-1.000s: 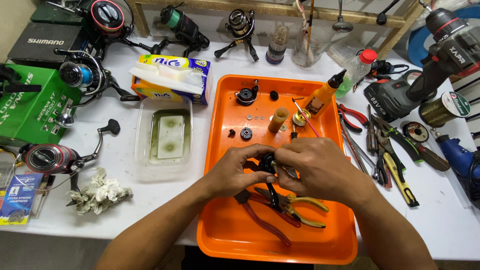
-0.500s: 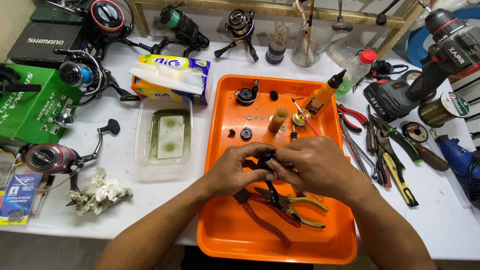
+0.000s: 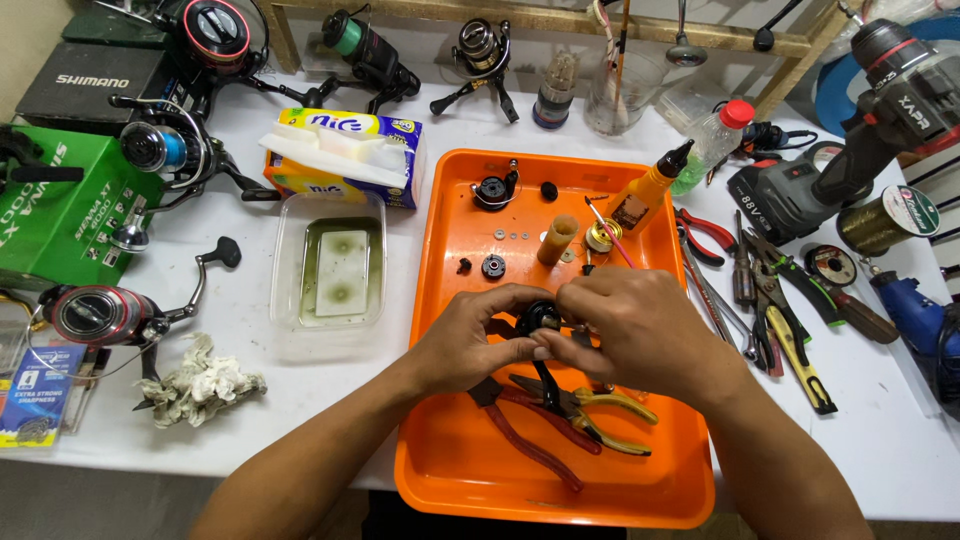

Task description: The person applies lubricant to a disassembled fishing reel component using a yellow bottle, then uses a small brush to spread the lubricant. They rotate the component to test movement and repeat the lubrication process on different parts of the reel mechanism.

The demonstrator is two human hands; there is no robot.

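— Where's the black reel part (image 3: 538,318)?
— Pinched between left hand (image 3: 478,338) and right hand (image 3: 632,330), close together over the orange tray (image 3: 450,470) — white workbench (image 3: 250,410), cluttered with tools.

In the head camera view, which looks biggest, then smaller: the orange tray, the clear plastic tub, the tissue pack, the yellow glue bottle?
1. orange tray
2. clear plastic tub
3. tissue pack, close in look to the tub and farther from the camera, so this order is unsure
4. yellow glue bottle
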